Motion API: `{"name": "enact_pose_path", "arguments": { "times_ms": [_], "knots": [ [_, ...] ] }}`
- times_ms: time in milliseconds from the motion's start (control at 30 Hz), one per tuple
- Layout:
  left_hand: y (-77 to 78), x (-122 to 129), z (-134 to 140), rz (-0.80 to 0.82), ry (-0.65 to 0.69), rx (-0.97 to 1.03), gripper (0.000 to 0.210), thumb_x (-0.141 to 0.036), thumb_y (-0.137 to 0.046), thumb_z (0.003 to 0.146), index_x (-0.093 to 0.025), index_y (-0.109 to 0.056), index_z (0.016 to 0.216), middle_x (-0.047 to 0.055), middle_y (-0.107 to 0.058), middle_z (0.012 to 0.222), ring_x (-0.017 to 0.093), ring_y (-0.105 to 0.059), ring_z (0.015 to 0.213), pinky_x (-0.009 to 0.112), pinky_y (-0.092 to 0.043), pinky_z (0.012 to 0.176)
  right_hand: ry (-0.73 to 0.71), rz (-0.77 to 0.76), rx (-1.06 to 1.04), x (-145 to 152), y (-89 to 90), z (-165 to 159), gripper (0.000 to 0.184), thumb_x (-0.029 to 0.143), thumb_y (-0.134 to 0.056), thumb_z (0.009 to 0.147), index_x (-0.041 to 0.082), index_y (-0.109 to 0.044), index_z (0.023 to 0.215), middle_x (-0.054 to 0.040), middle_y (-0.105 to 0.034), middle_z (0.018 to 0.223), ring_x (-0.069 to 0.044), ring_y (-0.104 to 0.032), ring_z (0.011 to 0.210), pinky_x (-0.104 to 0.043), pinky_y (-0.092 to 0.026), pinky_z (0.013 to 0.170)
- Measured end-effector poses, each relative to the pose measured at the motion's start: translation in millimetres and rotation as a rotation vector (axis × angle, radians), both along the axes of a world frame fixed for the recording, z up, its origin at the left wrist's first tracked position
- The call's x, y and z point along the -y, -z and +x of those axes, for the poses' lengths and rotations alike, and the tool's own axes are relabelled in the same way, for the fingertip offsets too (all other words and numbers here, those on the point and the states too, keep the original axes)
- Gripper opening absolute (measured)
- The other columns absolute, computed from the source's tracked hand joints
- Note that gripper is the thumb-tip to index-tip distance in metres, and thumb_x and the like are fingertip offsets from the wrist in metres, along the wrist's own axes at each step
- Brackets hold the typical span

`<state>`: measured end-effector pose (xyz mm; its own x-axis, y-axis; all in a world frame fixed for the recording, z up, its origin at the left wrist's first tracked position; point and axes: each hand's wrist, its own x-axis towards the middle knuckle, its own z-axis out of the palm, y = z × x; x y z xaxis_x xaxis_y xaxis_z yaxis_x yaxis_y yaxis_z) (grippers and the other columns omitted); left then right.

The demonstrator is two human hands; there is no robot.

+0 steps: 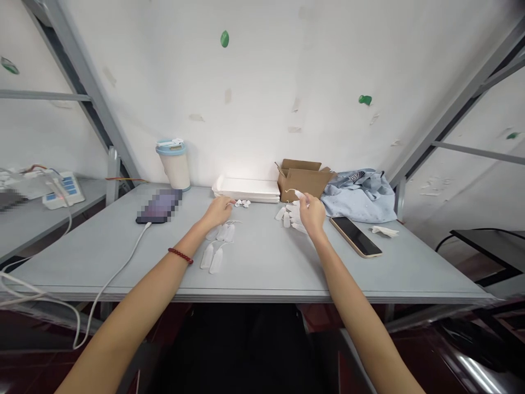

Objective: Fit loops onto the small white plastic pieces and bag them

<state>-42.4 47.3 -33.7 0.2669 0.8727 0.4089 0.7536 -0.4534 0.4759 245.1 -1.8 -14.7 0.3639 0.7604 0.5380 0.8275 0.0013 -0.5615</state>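
My right hand [312, 212] pinches a small translucent white tag-like piece [299, 195] with a thin pale string trailing off its end. Just below that hand lies a pile of similar pieces [286, 219], partly covered by it. My left hand [220, 210] rests low over the table with fingers drawn together, its fingertips beside a few tiny white bits [245, 204]. What those fingers hold, if anything, is hidden. Nearer to me, several more stringed translucent pieces [216, 260] lie in two rough rows by my left wrist.
Behind my hands stand a stack of white sheets or trays [250, 189] and an open cardboard box [305, 183]. A light blue cloth [361, 197], a phone [356, 236] and crumpled tissue [384, 231] are rightward. On the left are a lidded cup [175, 167] and a cabled phone [159, 207].
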Motion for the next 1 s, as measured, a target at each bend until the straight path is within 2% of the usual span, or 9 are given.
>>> {"name": "enact_pose_path", "arguments": {
  "times_ms": [100, 167, 300, 367, 433, 533, 633, 733, 1000],
  "knots": [
    [7.0, -9, 1, 0.011, 0.141, 0.03, 0.039, -0.018, -0.041, 0.077, -0.015, -0.071, 0.103, 0.009, -0.068, 0.117, 0.024, -0.058, 0.113, 0.039, -0.038, 0.104, 0.084, -0.119, 0.132, 1, 1.9, 5, 0.038, 0.024, -0.044, 0.09, 0.011, -0.065, 0.118, -0.0181, -0.065, 0.102, -0.028, -0.056, 0.098, -0.035, -0.039, 0.08],
    [11.7, -14, 2, -0.018, 0.185, 0.041, 0.041, -0.017, -0.041, 0.077, -0.016, -0.071, 0.105, 0.008, -0.066, 0.122, 0.023, -0.056, 0.118, 0.039, -0.034, 0.108, 0.093, -0.134, 0.172, 1, 3.8, 5, 0.037, 0.022, -0.046, 0.088, 0.011, -0.065, 0.117, -0.0196, -0.063, 0.104, -0.03, -0.053, 0.102, -0.038, -0.039, 0.082],
    [18.9, -22, 0, -0.105, 0.219, 0.051, 0.046, -0.012, -0.041, 0.071, -0.017, -0.072, 0.103, 0.006, -0.067, 0.12, 0.021, -0.057, 0.117, 0.036, -0.035, 0.107, 0.021, 0.018, 0.198, 3, 8.7, -4, 0.033, 0.019, -0.046, 0.086, 0.009, -0.067, 0.11, -0.0212, -0.058, 0.109, -0.032, -0.047, 0.104, -0.043, -0.038, 0.087],
    [19.9, -22, -1, -0.136, 0.208, 0.054, 0.047, -0.011, -0.041, 0.068, -0.017, -0.073, 0.102, 0.005, -0.069, 0.118, 0.021, -0.059, 0.114, 0.033, -0.039, 0.104, -0.147, 0.114, 0.186, 7, 12.6, -18, 0.031, 0.02, -0.045, 0.087, 0.011, -0.066, 0.108, -0.0186, -0.058, 0.106, -0.029, -0.048, 0.102, -0.043, -0.038, 0.089],
    [19.2, -20, -2, -0.15, 0.164, 0.043, 0.047, -0.01, -0.042, 0.068, -0.016, -0.073, 0.102, 0.006, -0.07, 0.114, 0.022, -0.061, 0.11, 0.032, -0.043, 0.1, -0.448, 0.101, 0.123, 16, 17.3, -38, 0.028, 0.021, -0.047, 0.088, 0.015, -0.063, 0.11, -0.0134, -0.059, 0.1, -0.024, -0.052, 0.095, -0.038, -0.043, 0.085],
    [16.4, -15, -2, -0.163, 0.105, 0.014, 0.045, -0.012, -0.044, 0.069, -0.015, -0.073, 0.103, 0.006, -0.073, 0.106, 0.022, -0.065, 0.098, 0.031, -0.047, 0.092, -0.891, -0.078, 0.106, 34, 23.0, -72, 0.032, 0.029, -0.048, 0.091, 0.018, -0.056, 0.12, -0.0097, -0.059, 0.103, -0.019, -0.054, 0.087, -0.033, -0.046, 0.08],
    [13.0, -12, -1, -0.159, 0.084, 0.007, 0.042, -0.014, -0.046, 0.072, -0.015, -0.073, 0.103, 0.006, -0.074, 0.1, 0.021, -0.066, 0.089, 0.03, -0.049, 0.086, -1.098, -0.266, 0.138, 48, 24.5, -93, 0.04, 0.033, -0.048, 0.093, 0.022, -0.049, 0.131, -0.0081, -0.058, 0.104, -0.016, -0.054, 0.083, -0.033, -0.046, 0.079],
    [9.7, -10, 0, -0.155, 0.088, 0.0, 0.037, -0.021, -0.051, 0.074, -0.015, -0.074, 0.102, 0.006, -0.074, 0.097, 0.021, -0.065, 0.084, 0.03, -0.049, 0.082, -1.113, -0.347, 0.153, 52, 23.2, -99, 0.043, 0.036, -0.049, 0.094, 0.023, -0.047, 0.135, -0.0067, -0.055, 0.1, -0.015, -0.054, 0.081, -0.034, -0.046, 0.081],
    [3.5, -4, 3, -0.154, 0.082, -0.047, 0.029, -0.028, -0.053, 0.075, -0.016, -0.074, 0.091, 0.004, -0.074, 0.089, 0.019, -0.065, 0.077, 0.028, -0.049, 0.077, -1.054, -0.36, 0.375, 51, 22.6, -105, 0.047, 0.046, -0.043, 0.094, 0.025, -0.048, 0.137, -0.0052, -0.051, 0.09, -0.017, -0.051, 0.082, -0.033, -0.044, 0.082]
  ]
}}
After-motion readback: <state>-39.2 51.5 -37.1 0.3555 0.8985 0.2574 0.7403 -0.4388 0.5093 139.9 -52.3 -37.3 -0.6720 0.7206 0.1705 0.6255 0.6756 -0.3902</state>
